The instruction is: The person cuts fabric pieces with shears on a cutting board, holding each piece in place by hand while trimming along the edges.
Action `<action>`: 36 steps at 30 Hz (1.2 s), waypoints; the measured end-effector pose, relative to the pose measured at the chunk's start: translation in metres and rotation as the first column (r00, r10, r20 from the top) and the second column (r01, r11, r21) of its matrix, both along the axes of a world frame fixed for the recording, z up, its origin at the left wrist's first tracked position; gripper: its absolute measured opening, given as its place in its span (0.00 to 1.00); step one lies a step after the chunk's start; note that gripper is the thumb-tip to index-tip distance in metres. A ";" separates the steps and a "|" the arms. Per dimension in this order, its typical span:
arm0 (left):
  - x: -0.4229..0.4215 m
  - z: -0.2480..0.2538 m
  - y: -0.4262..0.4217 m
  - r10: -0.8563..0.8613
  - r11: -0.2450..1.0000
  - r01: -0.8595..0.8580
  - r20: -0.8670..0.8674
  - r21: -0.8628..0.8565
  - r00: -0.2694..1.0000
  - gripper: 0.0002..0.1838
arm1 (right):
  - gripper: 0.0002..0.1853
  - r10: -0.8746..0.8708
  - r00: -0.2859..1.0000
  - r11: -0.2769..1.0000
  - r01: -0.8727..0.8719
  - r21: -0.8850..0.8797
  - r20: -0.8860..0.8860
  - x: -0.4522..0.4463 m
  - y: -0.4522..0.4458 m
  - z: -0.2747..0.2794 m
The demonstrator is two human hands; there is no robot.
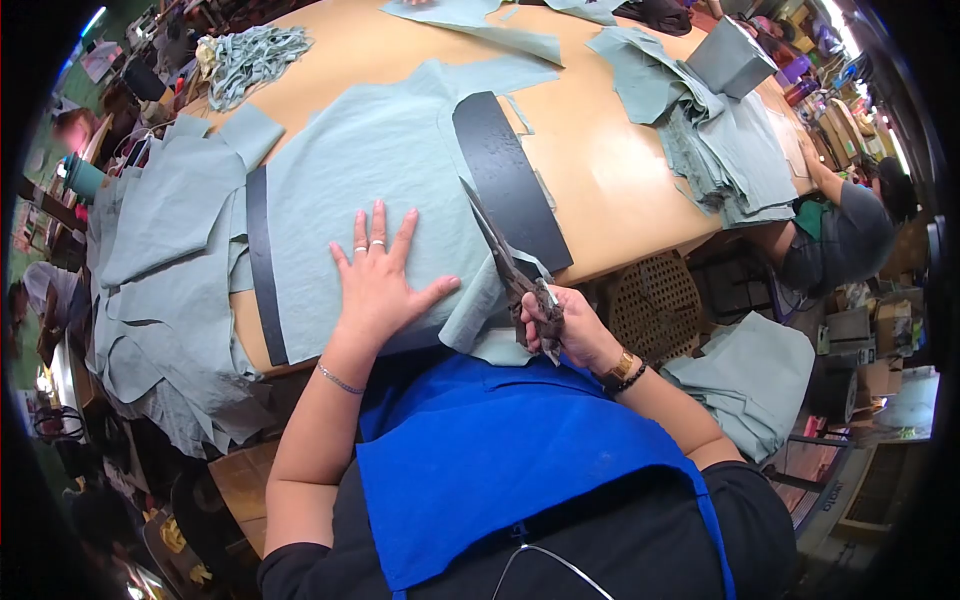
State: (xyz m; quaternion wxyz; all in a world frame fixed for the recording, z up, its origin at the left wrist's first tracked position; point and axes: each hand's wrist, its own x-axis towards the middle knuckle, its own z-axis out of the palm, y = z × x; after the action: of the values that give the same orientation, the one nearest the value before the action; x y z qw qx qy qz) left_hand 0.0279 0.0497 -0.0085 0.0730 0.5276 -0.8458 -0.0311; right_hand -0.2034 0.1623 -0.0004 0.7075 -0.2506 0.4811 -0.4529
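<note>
My left hand (377, 282) lies flat with spread fingers on a pale green piece of fabric (350, 150). Under the fabric is a dark flat template (512, 180), showing along the right side and as a strip at the left. My right hand (572, 325) grips the cloth-wrapped handles of large scissors (500, 243) at the table's front edge. The blades point away from me along the fabric's right edge, by the template. A cut flap of fabric (470, 310) curls beside the scissors and hangs over the edge.
Stacked green fabric pieces (170, 220) hang off the table's left side. More fabric (725, 150) is piled at the right, with a grey box (730, 58) on it. Scraps (258, 62) lie at far left. Folded fabric (750, 380) sits lower right. Another person (840, 235) is at right.
</note>
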 end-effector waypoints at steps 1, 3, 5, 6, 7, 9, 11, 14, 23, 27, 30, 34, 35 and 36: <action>0.000 0.001 0.000 0.001 1.000 -0.001 0.001 0.003 1.000 0.53 | 0.13 0.016 1.000 1.000 -0.016 -0.005 -0.004 -0.001 0.001 0.000; -0.001 0.003 0.000 0.001 1.000 -0.001 0.003 0.009 1.000 0.53 | 0.13 0.047 0.999 0.999 -0.047 -0.015 -0.012 -0.005 0.002 -0.001; 0.000 0.002 0.001 0.001 1.000 -0.001 0.002 0.014 1.000 0.53 | 0.13 0.055 0.998 0.998 -0.056 -0.024 -0.017 -0.006 0.002 -0.001; -0.001 0.002 0.001 -0.001 1.000 0.001 0.001 0.017 1.000 0.53 | 0.14 0.058 0.998 0.998 -0.059 -0.028 -0.019 -0.007 0.001 -0.001; -0.001 0.003 0.003 -0.010 1.000 0.010 -0.003 0.017 1.000 0.53 | 0.14 0.053 0.998 0.998 -0.053 -0.016 -0.018 -0.007 0.000 0.000; -0.001 0.005 0.007 -0.029 0.999 0.029 -0.011 0.016 1.000 0.53 | 0.15 0.043 0.999 0.999 -0.043 0.006 -0.014 -0.005 -0.005 0.003; -0.001 0.004 0.012 -0.037 0.999 0.037 -0.009 0.007 0.999 0.53 | 0.15 0.035 0.999 0.999 -0.035 0.009 -0.011 -0.005 -0.009 0.002; -0.002 0.003 0.012 -0.039 0.999 0.039 -0.023 0.011 0.999 0.53 | 0.15 0.038 0.999 0.999 -0.037 0.019 -0.029 -0.005 -0.009 0.000; -0.004 0.003 0.018 -0.033 0.999 0.034 -0.050 0.014 0.998 0.52 | 0.13 0.026 0.999 0.999 -0.027 -0.026 -0.039 -0.004 0.000 -0.002; -0.005 0.004 0.025 -0.037 0.999 0.038 -0.055 0.025 0.998 0.52 | 0.14 0.054 0.997 0.999 -0.054 0.001 -0.055 -0.007 -0.013 -0.003; -0.006 0.005 0.029 -0.032 0.999 0.034 -0.035 0.032 0.999 0.51 | 0.14 0.035 0.997 0.999 -0.034 0.021 -0.063 -0.008 -0.017 -0.006; -0.006 0.007 0.026 -0.005 0.995 0.007 -0.023 0.098 1.000 0.50 | 0.14 0.046 0.996 0.998 -0.048 -0.031 -0.074 -0.006 -0.012 -0.006; -0.006 0.009 0.022 0.011 0.992 -0.009 -0.011 0.129 1.000 0.49 | 0.14 0.064 0.994 0.997 -0.067 -0.035 -0.090 -0.008 -0.011 -0.004; -0.006 0.012 0.015 0.025 0.987 -0.025 0.002 0.156 1.000 0.49 | 0.14 0.080 0.991 0.996 -0.085 -0.041 -0.107 -0.009 -0.010 -0.002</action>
State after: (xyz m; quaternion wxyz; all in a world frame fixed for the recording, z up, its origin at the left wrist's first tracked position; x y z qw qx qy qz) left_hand 0.0221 0.0651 0.0030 0.0318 0.5423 -0.8340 -0.0965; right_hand -0.2128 0.1527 -0.0028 0.6933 -0.3099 0.4965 -0.4205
